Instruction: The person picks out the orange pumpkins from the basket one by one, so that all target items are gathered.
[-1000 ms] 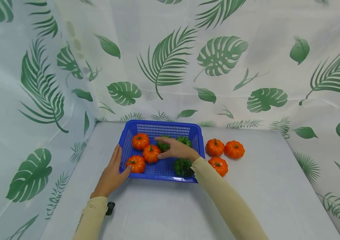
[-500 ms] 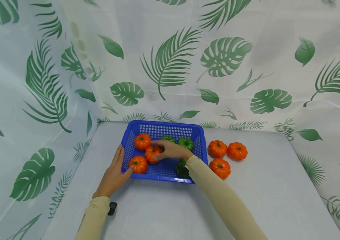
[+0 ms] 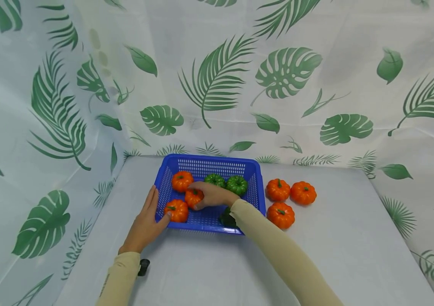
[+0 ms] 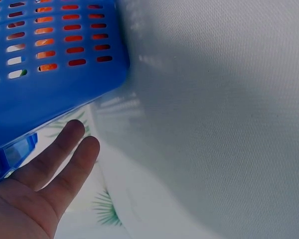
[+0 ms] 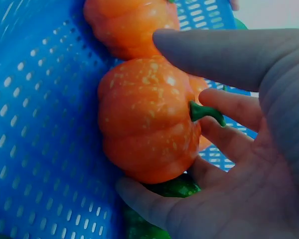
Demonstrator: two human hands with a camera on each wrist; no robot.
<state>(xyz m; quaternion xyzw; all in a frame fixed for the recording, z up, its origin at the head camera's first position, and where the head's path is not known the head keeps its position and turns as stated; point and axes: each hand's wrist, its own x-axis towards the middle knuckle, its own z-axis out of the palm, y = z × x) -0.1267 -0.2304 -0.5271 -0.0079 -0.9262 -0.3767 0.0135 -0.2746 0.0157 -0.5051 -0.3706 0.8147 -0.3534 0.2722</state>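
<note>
My right hand (image 3: 214,195) reaches into the blue plastic basket (image 3: 203,229) and grips an orange pumpkin (image 5: 144,119) with a curved green stem. In the right wrist view its thumb lies along one side and the fingers bend around the other. My left hand (image 3: 142,227) rests at the basket's near-left corner, thumb over the rim; two straight fingers (image 4: 72,172) show below the basket in the left wrist view. Two more orange pumpkins, a back one (image 3: 182,181) and a front one (image 3: 176,211), sit at the basket's left side.
Two green pumpkins (image 3: 236,185) stand at the basket's back right; a darker green one (image 3: 227,217) is partly hidden under my right forearm. Outside, right of the basket, three orange pumpkins (image 3: 303,193) sit on the white table (image 3: 354,238). Leaf-print sheeting (image 3: 217,85) encloses the table.
My right hand has moved left and down from over the green pumpkins, and its fingers have closed around the middle orange pumpkin. My left hand stays at the basket corner.
</note>
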